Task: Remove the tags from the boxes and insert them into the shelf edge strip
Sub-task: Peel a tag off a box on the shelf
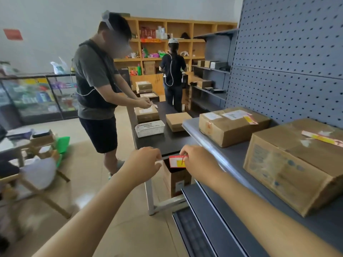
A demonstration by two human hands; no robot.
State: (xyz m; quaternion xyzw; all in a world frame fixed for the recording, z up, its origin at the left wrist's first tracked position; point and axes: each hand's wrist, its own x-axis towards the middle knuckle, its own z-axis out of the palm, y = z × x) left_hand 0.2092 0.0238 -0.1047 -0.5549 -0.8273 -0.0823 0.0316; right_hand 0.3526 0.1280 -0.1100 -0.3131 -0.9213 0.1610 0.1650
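A red, white and yellow tag [176, 161] hangs in the air between my hands, just left of the grey shelf's edge strip [213, 153]. My right hand [198, 162] pinches its right edge. My left hand [144, 162] has curled fingers pinching a thin pale strip at the tag's left side. Two cardboard boxes stand on the shelf: the far box [230, 127] carries a red-yellow tag [251, 120], and the near box [289, 164] has a long tag [322, 138] on its top.
A black table [167, 141] ahead holds a white basket [149, 128] and small boxes. A person [96, 86] stands left of it handling a tag; another person [173, 75] stands at the far shelves. A lower shelf [204, 223] juts out below my right arm.
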